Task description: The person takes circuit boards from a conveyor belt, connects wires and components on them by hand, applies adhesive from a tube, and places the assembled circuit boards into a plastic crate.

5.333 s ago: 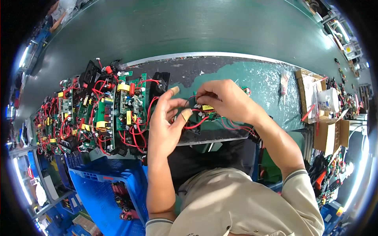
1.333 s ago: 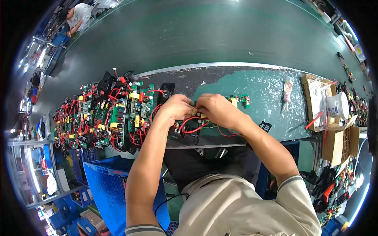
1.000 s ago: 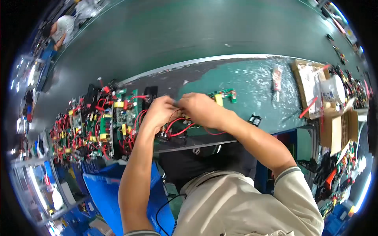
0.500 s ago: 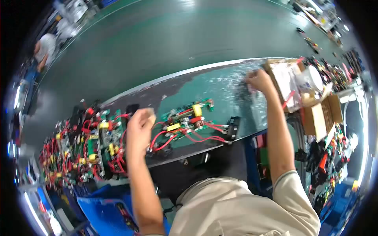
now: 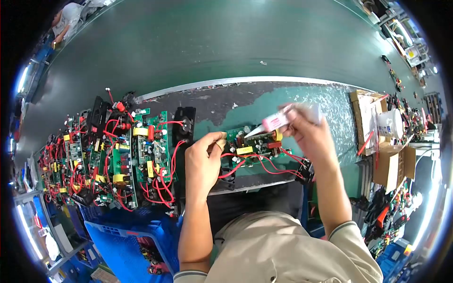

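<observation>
A small glue bottle with a white nozzle and pink label is gripped by my right hand, its tip pointing left and down over the green circuit board. The board lies on the bench with yellow and red parts and red wires running right to a black piece. At the board's left end is my left hand, thumb and fingertips pinched together by its edge; what they hold, if anything, is too small to make out.
Many wired circuit boards crowd the bench's left. A blue crate stands below them. At right are a cardboard box, a white tub and more parts. A person is at the far upper left.
My right hand has come from the right side to above the board and now has the bottle. My left hand has shifted right to the board's left end.
</observation>
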Demonstrator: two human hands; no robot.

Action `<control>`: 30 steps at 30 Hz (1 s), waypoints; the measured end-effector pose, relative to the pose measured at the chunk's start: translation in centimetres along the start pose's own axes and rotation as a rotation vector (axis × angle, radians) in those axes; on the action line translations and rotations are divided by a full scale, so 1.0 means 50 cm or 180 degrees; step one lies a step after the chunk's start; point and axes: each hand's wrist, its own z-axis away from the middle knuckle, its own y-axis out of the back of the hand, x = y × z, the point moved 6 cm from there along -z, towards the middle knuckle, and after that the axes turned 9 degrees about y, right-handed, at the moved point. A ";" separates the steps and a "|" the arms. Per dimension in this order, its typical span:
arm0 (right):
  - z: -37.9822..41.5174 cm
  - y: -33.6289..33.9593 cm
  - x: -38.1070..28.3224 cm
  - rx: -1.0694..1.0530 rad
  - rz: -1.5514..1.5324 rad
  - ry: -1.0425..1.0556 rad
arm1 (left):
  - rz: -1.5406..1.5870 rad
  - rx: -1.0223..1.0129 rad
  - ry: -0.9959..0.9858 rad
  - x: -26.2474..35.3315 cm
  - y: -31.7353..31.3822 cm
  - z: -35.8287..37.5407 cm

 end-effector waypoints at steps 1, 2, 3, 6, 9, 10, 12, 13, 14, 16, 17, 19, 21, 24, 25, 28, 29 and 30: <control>0.005 -0.025 0.001 -0.0138 0.0428 0.0042 | -0.0012 0.0012 -0.0015 0.001 0.003 -0.004; 0.009 -0.046 0.001 -0.0281 0.0855 0.0086 | -0.0028 0.0042 -0.0085 0.002 0.007 -0.006; 0.016 -0.071 -0.013 -0.0453 0.1130 0.0433 | -0.0041 0.0071 -0.0154 0.005 0.010 -0.008; 0.028 -0.121 -0.039 -0.1037 0.2369 0.1513 | -0.0354 0.0313 -0.0221 0.023 0.010 0.007; 0.033 -0.139 -0.037 -0.1465 0.2566 0.1363 | -0.0552 0.0461 -0.0422 0.022 0.004 0.028; 0.032 -0.145 -0.040 -0.1516 0.2674 0.1383 | -0.0598 0.0486 -0.0430 0.022 0.004 0.032; 0.031 -0.156 -0.044 -0.1613 0.2831 0.1427 | -0.0696 0.0548 -0.0452 0.021 0.004 0.040; 0.033 -0.161 -0.046 -0.1658 0.2877 0.1446 | -0.0858 0.0637 -0.0650 0.022 0.003 0.045; 0.034 -0.167 -0.048 -0.1700 0.2919 0.1466 | -0.0878 0.0678 -0.0665 0.020 0.000 0.048; 0.034 -0.176 -0.045 -0.1847 0.2886 0.1397 | -0.0932 0.0763 -0.0712 0.018 -0.004 0.053; 0.036 -0.180 -0.041 -0.1881 0.2895 0.1407 | -0.0923 0.0757 -0.0730 0.016 -0.006 0.053; 0.039 -0.184 -0.033 -0.1928 0.2921 0.1414 | -0.0929 0.0745 -0.0741 0.015 -0.006 0.054; 0.042 -0.190 -0.033 -0.1962 0.2987 0.1424 | -0.0921 0.0739 -0.0747 0.015 -0.005 0.056; 0.042 -0.199 -0.036 -0.1993 0.3068 0.1484 | -0.0887 0.0731 -0.0738 0.015 -0.004 0.058; 0.042 -0.201 -0.037 -0.1999 0.3095 0.1510 | -0.0878 0.0728 -0.0732 0.016 -0.004 0.058; 0.040 -0.201 -0.036 -0.1948 0.3167 0.1525 | -0.0919 0.0728 -0.0726 0.015 -0.003 0.059; 0.041 -0.202 -0.037 -0.1933 0.3169 0.1562 | -0.0946 0.0731 -0.0728 0.015 -0.003 0.059; 0.042 -0.202 -0.037 -0.1915 0.3171 0.1599 | -0.0935 0.0744 -0.0740 0.016 -0.002 0.059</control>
